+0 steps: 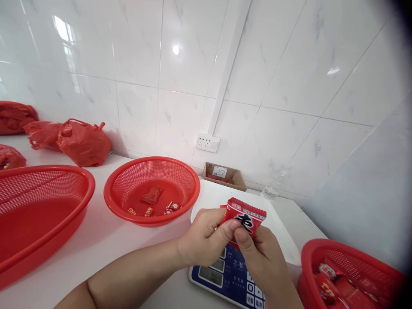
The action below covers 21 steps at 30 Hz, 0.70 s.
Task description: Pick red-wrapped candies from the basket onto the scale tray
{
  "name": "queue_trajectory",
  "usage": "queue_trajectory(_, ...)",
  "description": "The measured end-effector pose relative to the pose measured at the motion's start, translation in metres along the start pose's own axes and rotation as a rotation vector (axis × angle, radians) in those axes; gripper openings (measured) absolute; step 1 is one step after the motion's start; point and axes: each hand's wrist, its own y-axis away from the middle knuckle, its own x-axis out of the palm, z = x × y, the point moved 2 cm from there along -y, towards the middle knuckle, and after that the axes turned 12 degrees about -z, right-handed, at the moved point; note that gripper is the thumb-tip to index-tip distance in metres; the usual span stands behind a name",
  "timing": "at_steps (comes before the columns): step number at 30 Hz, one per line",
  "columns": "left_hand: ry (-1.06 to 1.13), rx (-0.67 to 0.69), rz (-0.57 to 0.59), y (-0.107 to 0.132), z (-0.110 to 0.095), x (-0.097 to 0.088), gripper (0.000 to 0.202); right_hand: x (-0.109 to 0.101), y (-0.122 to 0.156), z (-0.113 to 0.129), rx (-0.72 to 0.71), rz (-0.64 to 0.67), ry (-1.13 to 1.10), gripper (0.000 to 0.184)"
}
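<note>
Both of my hands grip one red snack packet (254, 218) printed with a large black character and a pale strip along its crimped top edge. My left hand (206, 236) is closed on its left side, the thumb pressed on the front. On the lower right, my right hand (262, 253) pinches the same packet, thumb in front and the other fingers mostly hidden behind. The packet is held above a blue and white digital scale (233, 274) with a white weighing plate (283, 227). My hands cover part of its display and keys.
A red basket (152, 161) with several small packets stands left of the scale. Another red basket (86, 184) is at far left, and a third basket (309, 253) with packets at lower right. Behind are a cardboard box (240, 180), a clear plastic bottle (275, 186) and red bags (85, 143).
</note>
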Motion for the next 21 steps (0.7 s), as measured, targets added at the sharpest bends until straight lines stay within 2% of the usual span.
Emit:
queue_trajectory(3, 0.004, 0.025, 0.003, -0.0017, -0.005, -0.0009, 0.036, 0.0004, -0.0009, 0.0039, -0.034, -0.002, -0.056, 0.04)
queue_trajectory(7, 0.023, -0.076, 0.055, -0.0045, -0.0047, -0.0005, 0.04, -0.0001, -0.0012, 0.0021, -0.011, -0.027, -0.087, 0.043)
queue_trajectory(10, 0.006, -0.075, 0.087, -0.0048, -0.0037, -0.0008, 0.047, 0.0, -0.0006, 0.0002, 0.023, 0.017, -0.14, 0.045)
queue_trajectory(15, -0.005, -0.053, 0.139, -0.0056, -0.0053, -0.0039, 0.062, -0.0021, -0.0015, -0.0005, 0.066, 0.007, -0.016, 0.04)
queue_trajectory(18, -0.112, -0.061, 0.132, -0.0065, -0.0056, -0.0047, 0.07, -0.0024, -0.0022, 0.0021, 0.117, -0.036, 0.032, 0.042)
queue_trajectory(21, -0.24, -0.093, 0.081, -0.0058, -0.0046, -0.0041, 0.065, -0.0016, -0.0012, 0.0065, 0.22, -0.112, -0.077, 0.037)
